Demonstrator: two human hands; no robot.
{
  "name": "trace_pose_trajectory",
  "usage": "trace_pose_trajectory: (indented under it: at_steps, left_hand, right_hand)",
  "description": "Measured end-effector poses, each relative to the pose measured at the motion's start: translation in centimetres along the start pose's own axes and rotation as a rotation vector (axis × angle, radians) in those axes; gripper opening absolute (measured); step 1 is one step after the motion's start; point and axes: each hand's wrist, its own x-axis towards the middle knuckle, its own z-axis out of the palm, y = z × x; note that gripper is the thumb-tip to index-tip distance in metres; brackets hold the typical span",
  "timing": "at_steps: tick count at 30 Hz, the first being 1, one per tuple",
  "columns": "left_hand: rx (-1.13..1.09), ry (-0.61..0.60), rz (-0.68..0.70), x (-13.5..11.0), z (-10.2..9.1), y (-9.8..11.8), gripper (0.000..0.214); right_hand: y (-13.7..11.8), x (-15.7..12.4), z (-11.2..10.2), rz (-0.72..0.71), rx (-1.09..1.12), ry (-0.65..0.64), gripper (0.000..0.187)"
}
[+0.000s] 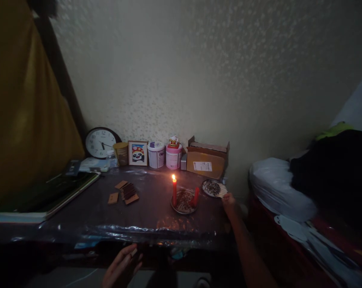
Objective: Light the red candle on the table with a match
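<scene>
A lit red candle stands on a small round dish, with a shorter unlit red candle beside it. My right hand reaches to the table's right edge and touches a second round dish piled with thin sticks; its fingers curl round the pale stick ends. My left hand hangs below the table's front edge, fingers loosely stretched, apparently holding nothing.
A dark table wrapped in clear plastic carries small brown cards, books, a clock, a framed picture, tins and a cardboard box along the wall. A bed with bags stands at right.
</scene>
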Motion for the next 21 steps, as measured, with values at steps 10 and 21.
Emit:
trace_pose_trajectory:
  at_steps: [10,21]
  left_hand:
    - [-0.014,0.032,0.057,-0.9,1.0,-0.4,0.042]
    - [-0.023,0.015,-0.035,0.0,0.3,0.3,0.042]
  right_hand:
    - [1.4,1.1,0.1,0.051,-0.069,-0.15,0.026]
    - [1.6,1.0,-0.5,0.008,-0.135,-0.134,0.02]
